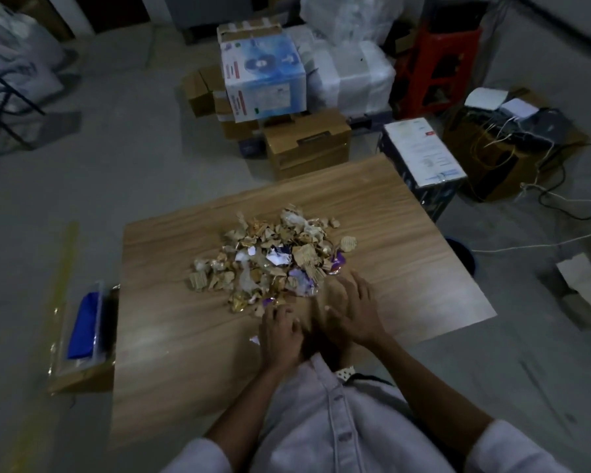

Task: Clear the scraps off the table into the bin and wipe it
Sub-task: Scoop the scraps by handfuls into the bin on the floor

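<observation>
Head view: heap of tan cardboard and foil scraps (pixel 270 257) lies mid wooden bench (pixel 406 233); right hand (pixel 352 308) spread flat, touching its near edge; left hand (pixel 280 332) alongside, curled, contents indiscernible; blue cloth (pixel 84 326) off bench's left side.

A pale button-front shirt (pixel 321 425) w/ small round buttons (pixel 337 398) is worn, sleeves (pixel 198 455) ending approx. at the elbows, left hand (pixel 280 336) & right hand (pixel 352 312) left bare.
</observation>
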Tool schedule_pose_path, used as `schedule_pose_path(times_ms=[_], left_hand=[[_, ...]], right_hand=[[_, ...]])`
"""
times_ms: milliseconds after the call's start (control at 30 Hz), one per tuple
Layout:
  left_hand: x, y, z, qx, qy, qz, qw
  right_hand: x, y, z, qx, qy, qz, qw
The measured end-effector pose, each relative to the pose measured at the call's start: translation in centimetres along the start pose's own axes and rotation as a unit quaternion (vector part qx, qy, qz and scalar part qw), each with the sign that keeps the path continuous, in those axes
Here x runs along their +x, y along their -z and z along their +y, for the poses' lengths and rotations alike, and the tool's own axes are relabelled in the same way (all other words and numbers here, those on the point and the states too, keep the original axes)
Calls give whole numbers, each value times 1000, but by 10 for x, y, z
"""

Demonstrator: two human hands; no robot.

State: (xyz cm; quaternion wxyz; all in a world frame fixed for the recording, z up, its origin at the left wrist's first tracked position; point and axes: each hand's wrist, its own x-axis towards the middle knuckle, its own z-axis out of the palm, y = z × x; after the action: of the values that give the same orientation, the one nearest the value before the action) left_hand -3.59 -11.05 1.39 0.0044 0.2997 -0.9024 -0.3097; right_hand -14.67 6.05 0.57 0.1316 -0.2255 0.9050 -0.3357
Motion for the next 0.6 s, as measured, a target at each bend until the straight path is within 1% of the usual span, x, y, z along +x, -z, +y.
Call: schedule_pose_path(times_ms=[67,133,167,233,267,300,367,400,433,467,500,533,567,600], left_hand=[[-7,-7,-7,27,17,26,999],[-8,-10,-8,57,79,79,992],[-7,-10,-9,52,125,97,986],[-4,-12,-5,-2,225,119,967],[0,-18,-7,-22,265,122,956],[5,-28,-14,-38,283,125,950],[20,-44,-22,-51,278,132,950],[27,-47,-21,-66,275,150,947],[33,-37,-9,-104,286,149,941],[41,-19,9,-172,286,129,934],[47,-15,16,-227,265,106,931],[52,-15,20,-235,236,109,936],[52,-7,23,-264,226,109,931],[49,3,26,-284,221,127,924]], right_hand=[[-2,-7,8,-44,-20,-59,997],[-3,-15,14,-75,-30,-109,991],[-1,-19,15,-84,-27,-122,989],[2,-27,17,-89,-17,-136,987],[5,-32,16,-87,-13,-142,986],[7,-38,15,-88,-10,-143,986],[10,-48,13,-91,-11,-134,987],[11,-52,11,-89,-13,-133,987],[13,-54,9,-84,-17,-134,987],[15,-56,6,-76,-25,-131,988],[15,-58,4,-66,-34,-119,990],[15,-59,2,-50,-41,-98,993],[15,-60,-2,-32,-45,-69,996],[14,-62,-6,-20,-44,-36,998]])
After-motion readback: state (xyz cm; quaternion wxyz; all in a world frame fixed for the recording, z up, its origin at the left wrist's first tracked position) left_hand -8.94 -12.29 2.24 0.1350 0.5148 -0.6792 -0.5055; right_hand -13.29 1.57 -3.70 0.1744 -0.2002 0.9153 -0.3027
